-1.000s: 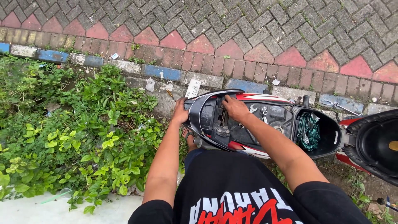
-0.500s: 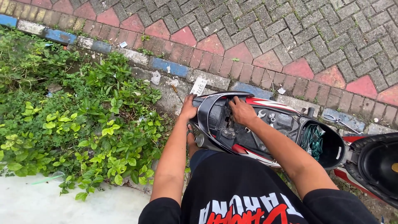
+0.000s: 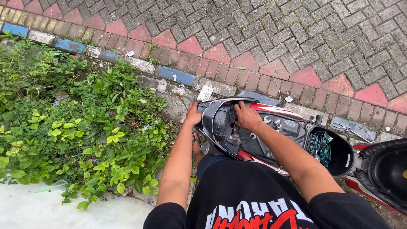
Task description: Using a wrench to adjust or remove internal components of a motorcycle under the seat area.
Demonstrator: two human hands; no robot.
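Head view: showed the scooter's rear body (image 3: 254,140) — stiff, heavy-looking, glossy plastic, low centre — clasped at its nine o'clock tail edge by the left hand (image 3: 193,114), with the right hand (image 3: 248,116) pressed fingers-down inside, closure there unclear.

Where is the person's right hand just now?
In the head view, centre, the right hand rests on the open scooter's rear frame, beside the left hand.

Single head-worn view, steeply downward and close over both arms, toward the scooter's rear (image 3: 237,127) and paving (image 3: 296,42).
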